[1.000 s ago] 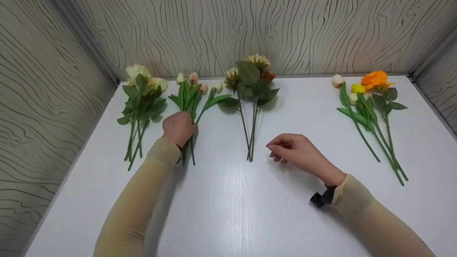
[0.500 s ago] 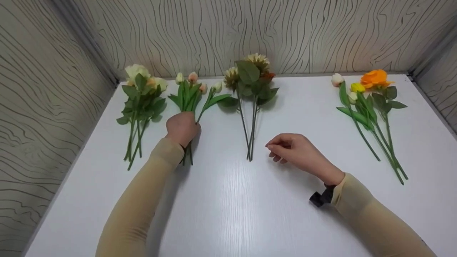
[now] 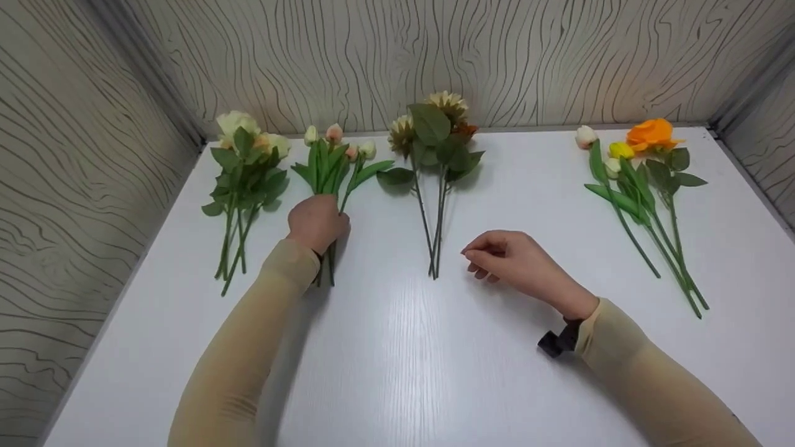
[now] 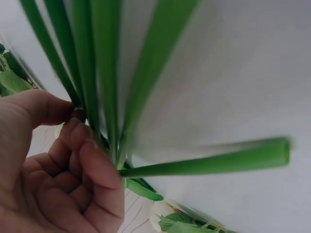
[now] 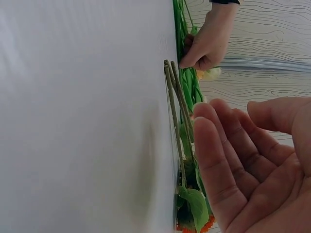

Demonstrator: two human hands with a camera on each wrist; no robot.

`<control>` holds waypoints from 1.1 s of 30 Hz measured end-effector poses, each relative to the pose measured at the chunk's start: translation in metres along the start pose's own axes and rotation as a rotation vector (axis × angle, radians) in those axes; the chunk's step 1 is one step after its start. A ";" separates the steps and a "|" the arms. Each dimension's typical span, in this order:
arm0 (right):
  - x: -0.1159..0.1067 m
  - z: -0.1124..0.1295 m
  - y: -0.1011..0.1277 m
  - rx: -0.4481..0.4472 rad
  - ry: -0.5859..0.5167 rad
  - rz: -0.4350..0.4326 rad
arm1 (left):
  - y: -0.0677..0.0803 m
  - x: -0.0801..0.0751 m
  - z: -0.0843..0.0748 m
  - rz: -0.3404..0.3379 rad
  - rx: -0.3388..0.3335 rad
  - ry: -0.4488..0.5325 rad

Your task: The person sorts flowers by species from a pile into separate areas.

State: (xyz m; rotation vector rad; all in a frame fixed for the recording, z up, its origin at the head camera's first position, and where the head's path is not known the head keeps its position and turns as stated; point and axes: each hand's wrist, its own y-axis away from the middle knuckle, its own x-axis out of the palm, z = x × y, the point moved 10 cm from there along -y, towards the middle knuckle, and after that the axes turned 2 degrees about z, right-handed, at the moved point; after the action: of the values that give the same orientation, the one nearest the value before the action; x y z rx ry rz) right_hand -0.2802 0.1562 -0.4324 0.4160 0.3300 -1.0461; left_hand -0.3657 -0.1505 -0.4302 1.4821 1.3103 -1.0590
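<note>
Left hand (image 3: 318,220): I've got my fingers curled round the tulip bunch (image 3: 332,162) stems; its splayed bud has swung in, so the bunch is gathering.
Right hand (image 3: 512,261): loosely curled, empty, unmoved on the table (image 3: 397,360).

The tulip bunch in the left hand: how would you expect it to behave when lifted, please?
Held at mid-stem by the left hand, the tulip bunch probably lifts lightly. Its several thin stems may splay, and the long leaves would likely flop.
</note>
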 end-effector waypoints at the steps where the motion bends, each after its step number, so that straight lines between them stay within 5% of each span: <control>1: -0.001 0.000 0.000 0.002 0.000 -0.002 | 0.001 -0.001 0.001 0.007 -0.011 0.009; 7: -0.026 -0.010 -0.003 0.029 0.014 -0.039 | 0.003 -0.014 -0.009 -0.042 0.000 0.053; 12: -0.073 -0.036 -0.005 0.103 0.106 -0.118 | 0.016 -0.021 -0.053 -0.154 0.161 0.091; 17: -0.134 -0.070 0.001 0.200 0.226 -0.222 | 0.044 -0.012 -0.115 -0.218 0.403 0.032; 25: -0.209 -0.114 0.032 0.340 0.490 -0.346 | 0.089 0.033 -0.209 -0.096 0.707 -0.165; 33: -0.216 -0.118 0.040 0.368 0.640 -0.287 | 0.120 0.058 -0.282 -0.036 0.882 -0.224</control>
State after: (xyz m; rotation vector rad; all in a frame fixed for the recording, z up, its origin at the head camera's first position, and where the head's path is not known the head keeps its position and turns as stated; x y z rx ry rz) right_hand -0.3525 0.3947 -0.4311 1.0657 0.7884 -1.2407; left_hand -0.2273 0.1280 -0.4037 1.8704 0.7177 -1.9090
